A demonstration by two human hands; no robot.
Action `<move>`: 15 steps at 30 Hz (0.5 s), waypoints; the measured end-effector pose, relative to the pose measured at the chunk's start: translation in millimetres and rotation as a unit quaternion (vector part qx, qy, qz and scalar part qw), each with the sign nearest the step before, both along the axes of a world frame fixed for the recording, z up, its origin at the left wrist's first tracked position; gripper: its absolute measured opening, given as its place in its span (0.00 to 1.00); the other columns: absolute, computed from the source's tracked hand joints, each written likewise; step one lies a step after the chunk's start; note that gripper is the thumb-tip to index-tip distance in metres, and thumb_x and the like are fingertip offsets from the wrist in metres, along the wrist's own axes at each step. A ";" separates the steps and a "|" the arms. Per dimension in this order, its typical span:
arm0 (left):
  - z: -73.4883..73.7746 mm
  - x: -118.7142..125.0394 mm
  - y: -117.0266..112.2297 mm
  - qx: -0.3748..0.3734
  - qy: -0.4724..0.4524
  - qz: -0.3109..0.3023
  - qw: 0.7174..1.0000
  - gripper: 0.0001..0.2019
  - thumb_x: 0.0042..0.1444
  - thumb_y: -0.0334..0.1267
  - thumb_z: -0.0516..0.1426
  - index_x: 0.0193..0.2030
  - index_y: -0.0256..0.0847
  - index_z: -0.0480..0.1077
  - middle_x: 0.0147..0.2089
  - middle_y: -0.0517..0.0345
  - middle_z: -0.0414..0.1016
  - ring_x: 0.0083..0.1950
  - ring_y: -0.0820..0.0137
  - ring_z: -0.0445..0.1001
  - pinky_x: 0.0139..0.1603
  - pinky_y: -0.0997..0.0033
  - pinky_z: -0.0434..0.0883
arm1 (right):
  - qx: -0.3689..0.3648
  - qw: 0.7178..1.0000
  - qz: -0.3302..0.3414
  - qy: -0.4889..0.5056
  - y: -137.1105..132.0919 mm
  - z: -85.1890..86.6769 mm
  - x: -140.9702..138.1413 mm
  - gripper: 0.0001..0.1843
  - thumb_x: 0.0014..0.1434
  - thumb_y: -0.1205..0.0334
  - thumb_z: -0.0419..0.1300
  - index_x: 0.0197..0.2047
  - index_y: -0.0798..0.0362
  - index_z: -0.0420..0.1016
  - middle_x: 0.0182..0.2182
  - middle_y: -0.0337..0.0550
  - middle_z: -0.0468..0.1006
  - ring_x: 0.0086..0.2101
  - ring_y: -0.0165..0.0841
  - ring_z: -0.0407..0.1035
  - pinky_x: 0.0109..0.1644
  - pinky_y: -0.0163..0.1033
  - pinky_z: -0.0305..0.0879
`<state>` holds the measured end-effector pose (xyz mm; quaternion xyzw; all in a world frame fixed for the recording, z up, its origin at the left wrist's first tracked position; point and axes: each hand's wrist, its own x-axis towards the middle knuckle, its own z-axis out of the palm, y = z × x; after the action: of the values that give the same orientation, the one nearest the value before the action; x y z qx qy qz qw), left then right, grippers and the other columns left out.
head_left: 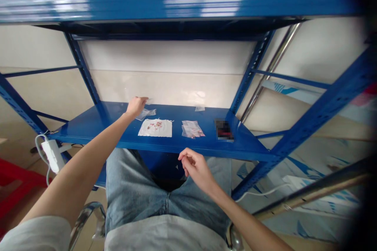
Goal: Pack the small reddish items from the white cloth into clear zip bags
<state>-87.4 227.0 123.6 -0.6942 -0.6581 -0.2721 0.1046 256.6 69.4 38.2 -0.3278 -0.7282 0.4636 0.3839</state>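
Note:
My left hand (pixel 136 106) reaches over the back left of the blue shelf board, its fingers drawn together. A faint clear patch shows by the fingertips, but I cannot make out what they hold. Beneath that hand lie clear plastic bags (pixel 147 113). In front is a white cloth pouch (pixel 165 130), flat, with small reddish-brown pieces (pixel 154 126) on it. To its right rest clear zip bags (pixel 192 128) with small pink and red pieces inside. My right hand (pixel 194 166) hovers above my lap before the shelf's front edge, fingers curled, nothing visible in it.
The blue shelf board (pixel 123 135) has a dark blurred-out object (pixel 224 130) at its right. A small clear bag (pixel 200 108) lies near the back. An upper blue beam (pixel 132 4) crosses overhead, with posts on both sides. A white power strip (pixel 53 156) hangs at the left.

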 end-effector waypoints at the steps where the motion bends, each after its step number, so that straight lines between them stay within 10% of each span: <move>1: -9.8 -4.4 -3.9 -0.002 0.006 0.013 1.000 0.19 0.64 0.31 0.50 0.59 0.32 0.72 0.52 0.40 0.79 0.53 0.58 0.76 0.56 0.62 0.67 | 0.025 0.999 -0.005 -0.027 2.8 -1.0 -0.2 0.08 0.65 0.63 0.50 0.37 0.51 0.69 0.21 0.32 0.65 0.19 0.27 0.63 0.24 0.32 0.58; 7: -56.6 -27.4 -9.1 -0.132 0.064 0.005 0.989 0.28 0.54 0.24 0.51 0.61 0.46 0.71 0.65 0.53 0.70 0.65 0.59 0.68 0.64 0.61 0.64 | 0.297 0.917 -0.149 -0.220 75.8 -1.0 8.1 0.16 0.63 0.68 0.52 0.50 0.49 0.74 0.46 0.47 0.75 0.46 0.38 0.70 0.51 0.41 0.64; 10: -51.7 -19.6 -8.5 -0.088 0.052 -0.016 0.995 0.27 0.51 0.22 0.50 0.57 0.42 0.74 0.66 0.51 0.68 0.67 0.58 0.65 0.66 0.58 0.61 | 0.262 0.887 -0.243 -0.291 131.2 -0.7 21.9 0.21 0.62 0.64 0.57 0.58 0.51 0.73 0.50 0.51 0.74 0.50 0.41 0.68 0.54 0.43 0.62; 15: -29.6 40.1 -39.0 0.024 -0.050 -0.123 0.991 0.21 0.55 0.24 0.48 0.50 0.39 0.76 0.54 0.49 0.77 0.57 0.60 0.72 0.62 0.61 0.66 | 0.202 0.890 -0.265 -0.313 170.0 -2.2 34.3 0.10 0.57 0.59 0.65 0.40 0.52 0.84 0.40 0.51 0.80 0.43 0.41 0.71 0.48 0.41 0.64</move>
<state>-47.4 188.0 94.0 -0.7529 -0.5651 -0.3331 0.0536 290.9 239.4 35.9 -0.5519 -0.7747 0.0614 0.3025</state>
